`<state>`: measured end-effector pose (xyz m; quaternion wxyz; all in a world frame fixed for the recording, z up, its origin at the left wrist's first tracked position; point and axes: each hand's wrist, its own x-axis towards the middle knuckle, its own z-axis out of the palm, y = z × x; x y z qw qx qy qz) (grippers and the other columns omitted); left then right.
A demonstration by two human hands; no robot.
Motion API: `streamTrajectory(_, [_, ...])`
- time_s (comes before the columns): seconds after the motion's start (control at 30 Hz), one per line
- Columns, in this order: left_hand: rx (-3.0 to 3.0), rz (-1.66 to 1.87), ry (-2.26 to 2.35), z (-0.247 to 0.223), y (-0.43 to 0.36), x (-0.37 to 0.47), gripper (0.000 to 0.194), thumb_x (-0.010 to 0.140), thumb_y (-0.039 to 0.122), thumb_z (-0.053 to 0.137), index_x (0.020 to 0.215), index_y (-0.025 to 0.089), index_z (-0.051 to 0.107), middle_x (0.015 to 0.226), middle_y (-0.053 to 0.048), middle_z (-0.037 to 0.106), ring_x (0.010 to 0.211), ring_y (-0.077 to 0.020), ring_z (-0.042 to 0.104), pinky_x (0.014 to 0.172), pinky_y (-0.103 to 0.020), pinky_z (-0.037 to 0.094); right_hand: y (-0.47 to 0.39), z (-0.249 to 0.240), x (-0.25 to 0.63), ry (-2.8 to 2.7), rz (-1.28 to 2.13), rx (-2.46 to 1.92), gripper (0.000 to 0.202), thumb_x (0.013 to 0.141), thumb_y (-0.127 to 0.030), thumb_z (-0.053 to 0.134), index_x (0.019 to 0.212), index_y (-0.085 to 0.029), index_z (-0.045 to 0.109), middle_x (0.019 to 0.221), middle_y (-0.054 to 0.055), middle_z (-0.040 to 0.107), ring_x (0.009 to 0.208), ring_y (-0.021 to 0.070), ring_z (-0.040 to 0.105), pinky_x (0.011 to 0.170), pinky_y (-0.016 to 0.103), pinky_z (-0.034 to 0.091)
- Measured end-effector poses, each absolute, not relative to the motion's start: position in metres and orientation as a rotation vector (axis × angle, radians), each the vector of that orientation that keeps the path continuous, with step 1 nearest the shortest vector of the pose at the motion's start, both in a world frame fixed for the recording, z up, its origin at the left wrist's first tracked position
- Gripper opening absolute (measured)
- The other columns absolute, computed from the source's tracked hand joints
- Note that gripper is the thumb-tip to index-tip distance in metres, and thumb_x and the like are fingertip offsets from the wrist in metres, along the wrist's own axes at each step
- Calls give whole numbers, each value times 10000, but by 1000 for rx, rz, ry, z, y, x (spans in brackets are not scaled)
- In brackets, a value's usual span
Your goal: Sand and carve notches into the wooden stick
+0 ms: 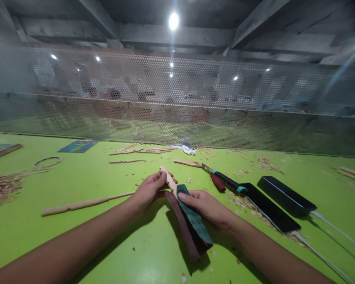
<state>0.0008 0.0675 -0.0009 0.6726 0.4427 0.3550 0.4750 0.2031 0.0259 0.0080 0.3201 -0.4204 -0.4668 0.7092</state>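
My left hand (pixel 154 188) grips the upper part of a pale carved wooden piece (pixel 169 181) between thumb and fingers. Around the lower part of that piece is a folded sheet of sandpaper (pixel 195 219), green-grey on one face and brown on the other. My right hand (pixel 202 201) pinches the sandpaper against the wood, its thumb on top. The sheet's loose ends hang down toward me. The wood's lower end is hidden in the fold. To the left, a long carved stick (pixel 79 205) lies on the green table (pixel 106 252).
Several thin carved sticks (pixel 127 161) and a white cloth (pixel 189 150) lie near the mesh screen (pixel 177 118). On the right are a knife (pixel 227 180), a red-handled tool (pixel 217 183) and two black devices with white cables. Shavings (pixel 6 187) are piled at left.
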Motion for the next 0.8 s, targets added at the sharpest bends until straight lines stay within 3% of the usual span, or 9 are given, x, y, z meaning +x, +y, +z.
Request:
streamTrajectory(0.27, [956, 1171, 885, -2, 85, -11, 456, 837, 604, 831, 920, 171, 715, 922, -61, 720, 790, -145, 649, 619, -203, 535, 21, 9, 202, -1266, 1969, -1084, 587, 625, -600, 973, 865, -107, 763, 773, 35, 738, 621, 97, 616, 638, 233, 459])
streamTrajectory(0.8, [1124, 1011, 816, -2, 62, 8, 558, 624, 618, 965, 817, 167, 700, 762, -17, 680, 710, -144, 629, 698, -260, 492, 26, 0, 202, -1304, 1865, -1111, 578, 690, -636, 924, 872, -116, 751, 762, 34, 702, 613, 103, 552, 590, 237, 378])
